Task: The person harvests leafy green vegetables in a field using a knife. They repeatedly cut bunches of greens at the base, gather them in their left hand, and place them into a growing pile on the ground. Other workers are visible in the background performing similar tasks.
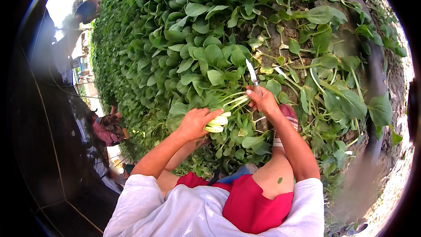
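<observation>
My left hand is closed around a bunch of leafy greens, whose pale cut stem bases stick out toward the right. The leaves of that bunch spread on the far side of the hand. In my right hand is a small knife, its short metal blade pointing up and away from me. A few thin pale stalks also lie between the thumb and fingers of this hand, reaching left toward the bunch. Just beyond both hands stand growing leafy greens.
A dense bed of greens stretches ahead and left. Cut, wilting leaves lie over soil at the right, beside a dark pipe or hose. My shoe stands among the plants. Another person is at the left, near dark netting.
</observation>
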